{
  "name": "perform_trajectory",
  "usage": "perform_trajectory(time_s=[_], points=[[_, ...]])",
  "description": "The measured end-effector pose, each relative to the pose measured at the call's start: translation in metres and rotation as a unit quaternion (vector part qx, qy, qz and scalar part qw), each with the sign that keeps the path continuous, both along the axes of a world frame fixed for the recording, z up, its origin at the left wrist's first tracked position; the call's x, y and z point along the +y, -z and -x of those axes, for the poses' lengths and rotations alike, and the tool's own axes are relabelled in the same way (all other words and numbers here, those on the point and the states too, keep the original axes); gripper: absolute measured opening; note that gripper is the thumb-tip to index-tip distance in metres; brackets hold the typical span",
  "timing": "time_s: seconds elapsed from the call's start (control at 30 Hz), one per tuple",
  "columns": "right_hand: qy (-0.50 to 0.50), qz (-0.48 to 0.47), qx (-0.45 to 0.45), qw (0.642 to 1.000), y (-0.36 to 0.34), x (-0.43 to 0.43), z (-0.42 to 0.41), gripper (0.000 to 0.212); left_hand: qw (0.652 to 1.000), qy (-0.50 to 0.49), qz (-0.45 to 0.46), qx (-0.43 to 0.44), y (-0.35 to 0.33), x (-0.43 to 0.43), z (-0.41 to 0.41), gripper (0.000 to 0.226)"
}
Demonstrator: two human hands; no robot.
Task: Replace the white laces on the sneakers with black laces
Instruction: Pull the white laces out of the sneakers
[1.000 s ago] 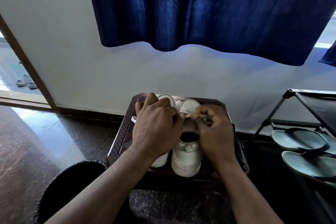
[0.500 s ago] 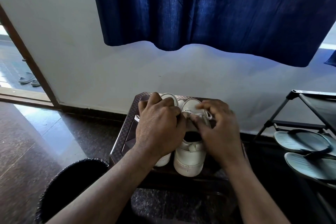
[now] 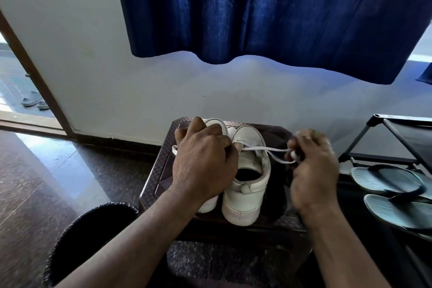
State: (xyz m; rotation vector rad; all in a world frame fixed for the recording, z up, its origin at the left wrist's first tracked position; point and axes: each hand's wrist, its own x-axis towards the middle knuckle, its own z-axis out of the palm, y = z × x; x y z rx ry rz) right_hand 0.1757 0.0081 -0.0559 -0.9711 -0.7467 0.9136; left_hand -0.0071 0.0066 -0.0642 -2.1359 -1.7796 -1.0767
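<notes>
Left hand (image 3: 203,161) sits curled, knuckles up, over the left sneaker (image 3: 216,124), covering most of it. I only get the toe cap and a bit of heel. The white lace (image 3: 264,148) runs straight into the thumb side of that hand, so I read it as gripping the lace, though the pinch itself is hidden. A small white loop sticks out on the hand's left side. Right hand (image 3: 313,170) is blurred, out to the right of the shoes, with its fingers (image 3: 304,145) bunched and pinching the other end of the lace. One strand is taut between the two hands and a second sags just below it. Both strands cross the right sneaker (image 3: 247,184) over its tongue, near the top eyelets. That sneaker is upright, heel toward me and opening dark, touching the left one. The pair stands on a dark brown stool (image 3: 159,170). Near left of the stool is a black basket (image 3: 93,229) on the dark polished floor (image 3: 35,182). On the right is a black shoe rack (image 3: 397,138) with grey flip-flops (image 3: 385,177). Behind is a pale wall (image 3: 93,54) with a blue curtain (image 3: 257,7) hanging above. Far left is a doorway with slippers (image 3: 32,101) outside.
</notes>
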Motion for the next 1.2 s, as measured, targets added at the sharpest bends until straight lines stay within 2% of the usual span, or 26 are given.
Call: perform_trajectory(time_s=[0.03, 0.07, 0.13, 0.17, 0.23, 0.3, 0.33, 0.37, 0.43, 0.5, 0.53, 0.57, 0.6, 0.63, 0.7, 0.8, 0.87, 0.93, 1.0, 1.1, 1.2], points=[[-0.004, -0.005, -0.118, 0.993, 0.005, 0.000, 0.006, 0.018, 1.000, 0.000, 0.000, -0.001, 0.000, 0.000, 0.000, 0.032], [-0.011, -0.013, -0.239, 0.971, 0.010, 0.000, 0.011, 0.013, 1.000, -0.001, 0.000, -0.003, -0.001, 0.000, -0.001, 0.031], [-0.007, -0.038, -0.458, 0.888, 0.019, 0.000, 0.017, 0.009, 1.000, -0.002, 0.001, -0.006, -0.002, -0.001, -0.002, 0.030], [0.005, -0.052, -0.534, 0.844, 0.021, 0.000, 0.018, 0.015, 1.000, -0.002, 0.001, -0.009, -0.002, -0.001, -0.002, 0.030], [0.006, -0.045, -0.603, 0.796, 0.020, 0.000, 0.017, 0.024, 1.000, -0.003, -0.001, -0.011, -0.003, -0.002, -0.002, 0.031], [0.008, -0.042, -0.614, 0.788, 0.019, -0.003, 0.016, 0.022, 1.000, -0.003, -0.003, -0.007, -0.002, -0.001, -0.002, 0.031], [0.017, -0.052, -0.590, 0.806, 0.016, -0.005, 0.019, 0.015, 1.000, -0.003, -0.003, -0.004, -0.002, -0.001, -0.002, 0.031], [0.020, -0.058, -0.528, 0.847, 0.016, -0.006, 0.016, 0.007, 1.000, -0.003, -0.002, -0.001, -0.002, -0.001, -0.002, 0.032], [-0.002, -0.055, -0.350, 0.935, 0.010, -0.008, 0.009, 0.016, 1.000, -0.002, 0.001, 0.005, -0.001, -0.001, -0.002, 0.032], [-0.038, -0.058, -0.153, 0.986, 0.002, -0.006, -0.003, 0.018, 1.000, -0.003, 0.001, 0.006, -0.001, 0.000, -0.001, 0.033], [-0.067, -0.049, -0.023, 0.996, -0.003, -0.007, -0.008, 0.021, 1.000, -0.004, 0.000, 0.007, 0.000, 0.000, -0.001, 0.032], [-0.088, -0.031, 0.096, 0.991, -0.006, -0.006, -0.011, 0.025, 1.000, -0.003, -0.001, 0.009, 0.000, 0.000, -0.001, 0.032], [-0.104, -0.012, 0.156, 0.982, -0.008, -0.005, -0.012, 0.027, 1.000, -0.005, -0.003, 0.010, 0.001, 0.000, 0.000, 0.031], [-0.095, 0.008, 0.148, 0.984, -0.008, -0.005, -0.010, 0.026, 1.000, -0.005, -0.005, 0.011, 0.001, 0.000, 0.000, 0.030], [-0.055, 0.048, 0.026, 0.997, 0.000, -0.006, 0.001, 0.022, 1.000, -0.006, -0.005, 0.010, 0.001, 0.000, 0.000, 0.029], [-0.017, 0.063, -0.057, 0.996, 0.011, -0.003, 0.011, 0.014, 1.000, -0.012, 0.003, 0.013, -0.001, -0.002, -0.002, 0.030], [0.022, 0.062, -0.100, 0.993, 0.018, -0.002, 0.011, 0.023, 1.000, -0.009, 0.009, 0.009, -0.004, -0.003, -0.003, 0.024], [0.075, 0.056, -0.187, 0.978, 0.021, -0.003, 0.010, 0.028, 1.000, -0.001, 0.019, 0.001, -0.007, -0.003, -0.003, 0.018], [0.081, 0.023, -0.275, 0.958, 0.020, -0.007, 0.009, 0.030, 0.999, 0.009, 0.041, 0.002, -0.012, -0.001, -0.004, 0.025], [0.020, -0.013, -0.358, 0.934, 0.021, -0.008, 0.012, 0.031, 0.996, 0.019, 0.079, 0.024, -0.019, 0.002, -0.009, 0.031], [-0.028, -0.002, -0.461, 0.887, 0.030, -0.007, 0.014, 0.046, 0.989, 0.032, 0.129, 0.066, -0.023, 0.004, -0.016, 0.031]])
